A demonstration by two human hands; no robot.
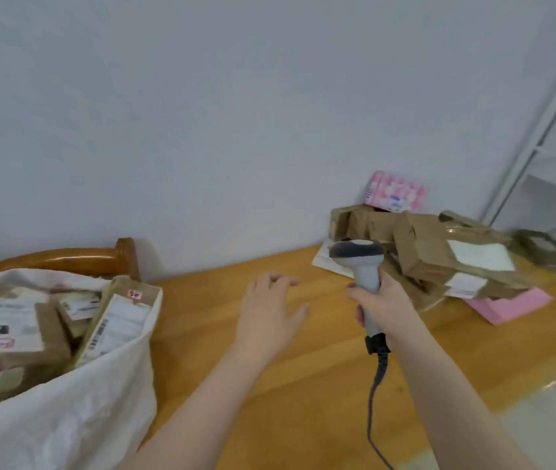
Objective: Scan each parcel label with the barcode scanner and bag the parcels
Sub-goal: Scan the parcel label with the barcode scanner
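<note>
Parcels wrapped in brown paper [453,256] lie heaped at the far right corner of the orange-brown wooden table [235,368], against the wall. That is probably the unscanned stock, kept within reach of the right hand [381,303]. This hand is wrapped round the handle of the grey pistol-grip barcode scanner [361,262], held upright just in front of the heap. The scanner's head faces away towards the heap, and I judge it is being lined up on a white label there. Its black coiled cable [373,401] trails down towards the near edge.

The left hand [269,307] hovers over the middle of the table, palm down, fingers spread and holding nothing, seemingly ready to fetch the next parcel.

Off the table's left edge, a white woven sack [83,418] gapes open against a brown wooden chair back [83,257], mouth upward so parcels can drop in.

Counts: 1 scanner and 1 sack. At least 3 labelled bagged parcels [8,327] show in the sack's mouth. The heap holds roughly 4 or 5 brown parcels, too overlapped to count surely. 1 pink flowered packet [395,191] sits behind it, and 1 flat pink item [514,303] lies under its near side.
</note>
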